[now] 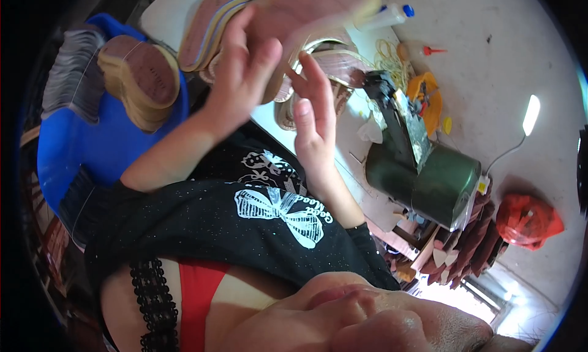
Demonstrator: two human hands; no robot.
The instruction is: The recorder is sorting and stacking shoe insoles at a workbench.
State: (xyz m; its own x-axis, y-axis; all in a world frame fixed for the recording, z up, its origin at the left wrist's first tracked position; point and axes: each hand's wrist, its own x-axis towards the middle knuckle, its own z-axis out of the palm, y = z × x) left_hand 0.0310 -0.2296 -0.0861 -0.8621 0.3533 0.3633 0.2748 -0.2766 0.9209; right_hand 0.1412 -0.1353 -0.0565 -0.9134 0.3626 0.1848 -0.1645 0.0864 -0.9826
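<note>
A pink insole (pixel 318 12) with a pale edge, blurred by motion, slants between my hands. My left hand (pixel 236 76) grips its near side, thumb across the surface and fingers behind. My right hand (pixel 315 113) stands beside its lower part with the fingers bent and apart; whether the fingertips touch it I cannot tell. Just beyond my left hand, a stack of pink and yellow insoles (pixel 214 27) lies on the white table (pixel 168 15). More pink pieces (pixel 340 67) with pale edges lie behind my right hand, partly hidden.
At left, a blue tub (pixel 113 153) bears a banded insole stack (pixel 147 76) and grey layered pieces (pixel 73 73). To the right stand a green cylindrical machine (pixel 422 177), rubber bands (pixel 389 61), a blue-capped bottle (pixel 386 18), an orange container (pixel 425 95), a lit lamp (pixel 531 113) and a red bag (pixel 527 220).
</note>
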